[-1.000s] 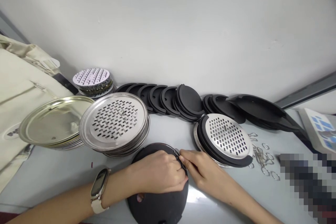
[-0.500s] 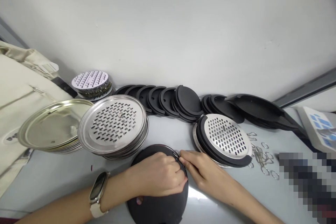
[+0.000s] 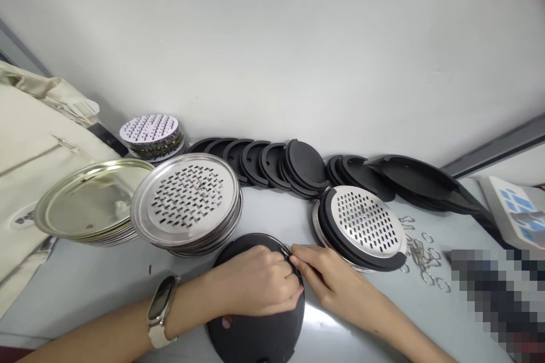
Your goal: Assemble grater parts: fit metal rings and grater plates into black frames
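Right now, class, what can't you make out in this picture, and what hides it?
Head view:
Middle of the black disc: covered by the left hand.
Its near rim: cut off by the bottom edge.
End of the wire clip: hidden by the right hand.
Dark shape at right: blurred into blocks.

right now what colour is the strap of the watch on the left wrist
White watch strap, seen best in the head view.

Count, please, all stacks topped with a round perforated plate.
3: small pale stack at back left, wide silver stack in front of it, silver and black stack just beyond the right hand.
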The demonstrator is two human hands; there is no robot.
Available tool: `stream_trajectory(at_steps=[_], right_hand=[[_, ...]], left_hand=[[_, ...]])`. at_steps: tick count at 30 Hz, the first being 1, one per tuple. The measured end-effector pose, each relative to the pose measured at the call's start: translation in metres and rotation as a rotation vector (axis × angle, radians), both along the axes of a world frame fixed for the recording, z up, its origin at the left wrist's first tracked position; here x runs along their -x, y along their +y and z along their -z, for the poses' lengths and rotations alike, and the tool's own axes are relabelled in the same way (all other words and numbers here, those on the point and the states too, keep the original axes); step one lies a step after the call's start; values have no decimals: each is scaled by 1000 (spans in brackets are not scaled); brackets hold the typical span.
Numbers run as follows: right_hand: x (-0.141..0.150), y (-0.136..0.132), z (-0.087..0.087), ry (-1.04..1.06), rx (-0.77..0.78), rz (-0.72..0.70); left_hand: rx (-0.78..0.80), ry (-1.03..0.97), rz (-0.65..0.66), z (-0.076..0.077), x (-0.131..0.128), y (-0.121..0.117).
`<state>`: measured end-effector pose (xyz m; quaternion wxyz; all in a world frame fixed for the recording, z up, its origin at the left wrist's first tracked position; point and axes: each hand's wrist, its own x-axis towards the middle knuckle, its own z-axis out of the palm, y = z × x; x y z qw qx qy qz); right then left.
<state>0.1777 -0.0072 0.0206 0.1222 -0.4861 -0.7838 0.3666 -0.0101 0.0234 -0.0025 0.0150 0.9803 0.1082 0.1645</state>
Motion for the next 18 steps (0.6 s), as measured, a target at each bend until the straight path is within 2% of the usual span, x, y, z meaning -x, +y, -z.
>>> stream_trajectory(at_steps=[10, 18], right_hand=[[3, -2, -1, -78, -56, 17], [5, -2, -2, -24, -7, 21]], left_hand=[[30, 26, 13, -3, 0, 1], [13, 24, 6, -1, 0, 0]])
